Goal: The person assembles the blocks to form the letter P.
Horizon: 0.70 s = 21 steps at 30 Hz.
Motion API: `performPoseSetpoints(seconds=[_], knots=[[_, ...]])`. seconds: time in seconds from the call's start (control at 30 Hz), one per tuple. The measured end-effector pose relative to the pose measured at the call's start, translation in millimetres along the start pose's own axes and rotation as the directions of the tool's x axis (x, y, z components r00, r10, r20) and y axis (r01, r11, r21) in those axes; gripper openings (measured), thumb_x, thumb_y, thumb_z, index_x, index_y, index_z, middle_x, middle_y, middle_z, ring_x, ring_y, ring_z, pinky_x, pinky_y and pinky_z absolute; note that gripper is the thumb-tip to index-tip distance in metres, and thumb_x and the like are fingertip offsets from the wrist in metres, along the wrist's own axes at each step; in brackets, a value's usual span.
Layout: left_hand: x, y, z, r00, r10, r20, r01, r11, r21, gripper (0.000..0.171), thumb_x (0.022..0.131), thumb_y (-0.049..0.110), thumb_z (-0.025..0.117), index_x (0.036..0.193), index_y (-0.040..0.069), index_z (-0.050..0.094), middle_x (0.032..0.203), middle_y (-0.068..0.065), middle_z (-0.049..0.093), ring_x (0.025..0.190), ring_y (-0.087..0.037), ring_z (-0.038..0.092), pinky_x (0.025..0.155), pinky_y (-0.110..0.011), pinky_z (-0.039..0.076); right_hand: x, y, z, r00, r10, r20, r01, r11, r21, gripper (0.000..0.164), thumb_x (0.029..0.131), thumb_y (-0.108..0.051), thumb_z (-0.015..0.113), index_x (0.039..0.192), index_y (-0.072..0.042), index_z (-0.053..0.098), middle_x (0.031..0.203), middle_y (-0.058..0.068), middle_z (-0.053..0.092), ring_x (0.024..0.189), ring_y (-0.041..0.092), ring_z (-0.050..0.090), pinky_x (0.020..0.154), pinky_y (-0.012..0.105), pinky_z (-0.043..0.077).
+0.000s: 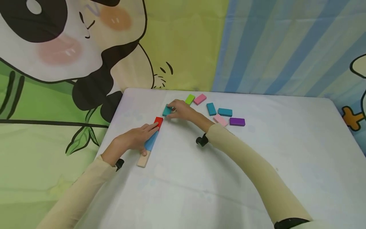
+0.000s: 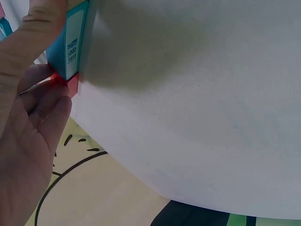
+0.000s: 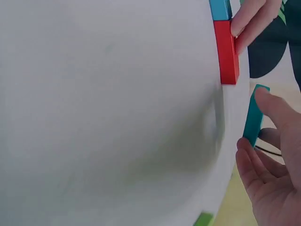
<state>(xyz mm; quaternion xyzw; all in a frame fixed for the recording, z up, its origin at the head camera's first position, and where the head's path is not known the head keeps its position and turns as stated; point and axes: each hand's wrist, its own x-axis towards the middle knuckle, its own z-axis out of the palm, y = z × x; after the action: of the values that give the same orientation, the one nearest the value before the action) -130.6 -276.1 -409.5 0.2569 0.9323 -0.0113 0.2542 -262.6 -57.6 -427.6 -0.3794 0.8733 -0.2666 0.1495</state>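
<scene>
My right hand (image 1: 181, 109) pinches a teal block (image 3: 254, 115) between thumb and fingers, just beyond the far end of a row of blocks. The row lies end to end on the table's left side: a red block (image 1: 159, 121), a blue block (image 1: 151, 141) and a plain wood block (image 1: 144, 159). My left hand (image 1: 135, 138) rests along the row, fingers extended to the red block and thumb at the plain one. In the left wrist view, printed writing shows on the blue block's side (image 2: 74, 44). The teal block stands apart from the red one.
Behind the right hand lie a green block (image 1: 190, 99) and a pink block (image 1: 199, 99). Right of it are two teal-blue blocks (image 1: 211, 109), a light pink block (image 1: 220, 120) partly behind the forearm, and a purple block (image 1: 237, 122). A printed curtain (image 1: 183, 47) hangs past the white table's (image 1: 186, 178) back edge.
</scene>
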Motion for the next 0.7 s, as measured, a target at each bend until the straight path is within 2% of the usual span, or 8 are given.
performPoseSetpoints(seconds=[0.1,0.2,0.37,0.5,0.6,0.7], knots=[[-0.6,-0.1,-0.3,1.000,0.007,-0.002,-0.007,1.000,-0.007,0.114,0.069,0.040,0.083,0.154,0.003,0.017,0.160,-0.015,0.019,0.141,-0.033,0.031,0.108,-0.047,0.043,18,-10,9,1.000,0.003,-0.014,-0.003,0.999,-0.044,0.056,0.089,-0.029,0.072,0.135,-0.001,0.056,0.127,0.017,0.062,0.109,0.023,0.059,0.094,0.030,0.051],[-2.0,-0.5,-0.6,1.000,0.007,-0.003,-0.007,1.000,-0.014,0.114,0.069,0.040,0.082,0.155,0.003,0.016,0.160,-0.016,0.019,0.141,-0.032,0.031,0.108,-0.047,0.043,30,-15,17,0.999,0.036,0.015,-0.035,0.995,-0.092,0.056,0.090,-0.031,0.069,0.136,-0.004,0.054,0.125,0.016,0.062,0.104,0.020,0.056,0.091,0.029,0.050],[-0.5,0.4,0.1,1.000,-0.006,0.004,0.006,1.000,-0.029,0.115,0.069,0.040,0.083,0.155,0.004,0.016,0.161,-0.015,0.018,0.143,-0.033,0.029,0.109,-0.048,0.042,35,-14,22,0.997,0.065,0.050,-0.059,0.993,-0.100,0.053,0.092,-0.030,0.068,0.137,-0.005,0.053,0.120,0.015,0.064,0.097,0.019,0.053,0.085,0.029,0.049],[-1.2,-0.1,-0.2,1.000,0.002,-0.003,-0.002,1.000,-0.022,0.116,0.068,0.039,0.084,0.155,0.003,0.017,0.160,-0.016,0.019,0.142,-0.033,0.030,0.108,-0.048,0.043,36,-13,24,0.996,0.048,0.074,-0.033,0.982,-0.186,0.049,0.094,-0.031,0.065,0.136,-0.006,0.056,0.127,0.017,0.061,0.112,0.024,0.055,0.098,0.032,0.048],[-1.2,-0.1,-0.4,1.000,0.005,-0.005,-0.005,1.000,-0.021,0.115,0.068,0.039,0.084,0.154,0.003,0.017,0.160,-0.016,0.019,0.142,-0.033,0.030,0.108,-0.048,0.042,34,-13,24,0.995,0.025,0.099,0.004,0.960,-0.281,0.046,0.096,-0.031,0.060,0.135,-0.007,0.058,0.134,0.020,0.055,0.124,0.027,0.053,0.108,0.034,0.044],[-0.8,-0.6,-0.4,1.000,0.003,-0.005,-0.003,1.000,-0.030,0.115,0.068,0.040,0.084,0.154,0.002,0.018,0.160,-0.016,0.020,0.143,-0.034,0.029,0.109,-0.048,0.042,30,-15,28,0.994,0.035,0.107,0.003,0.941,-0.338,0.047,0.099,-0.032,0.054,0.139,-0.008,0.052,0.143,0.022,0.048,0.132,0.030,0.049,0.111,0.036,0.042]])
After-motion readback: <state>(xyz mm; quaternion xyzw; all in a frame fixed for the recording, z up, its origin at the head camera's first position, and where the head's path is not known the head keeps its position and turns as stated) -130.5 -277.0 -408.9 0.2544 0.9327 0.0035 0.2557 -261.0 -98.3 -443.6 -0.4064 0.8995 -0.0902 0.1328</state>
